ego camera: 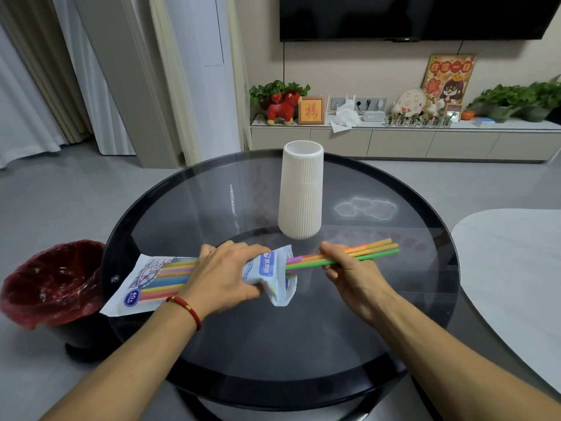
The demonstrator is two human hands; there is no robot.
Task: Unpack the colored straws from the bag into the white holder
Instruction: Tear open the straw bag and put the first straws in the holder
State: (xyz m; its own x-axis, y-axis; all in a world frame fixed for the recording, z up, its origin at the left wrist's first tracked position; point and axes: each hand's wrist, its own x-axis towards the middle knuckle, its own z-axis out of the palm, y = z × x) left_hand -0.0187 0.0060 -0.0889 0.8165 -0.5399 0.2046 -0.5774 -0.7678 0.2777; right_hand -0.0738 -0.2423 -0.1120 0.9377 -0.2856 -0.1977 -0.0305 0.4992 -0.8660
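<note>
both forearms forward, left hand (226,276) fingers curled down, right hand (349,270) fingers pinched

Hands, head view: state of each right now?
Left hand: closed, gripping the straw bag near its open end.
Right hand: closed, pinching a few straws partly drawn out of the bag.
</note>
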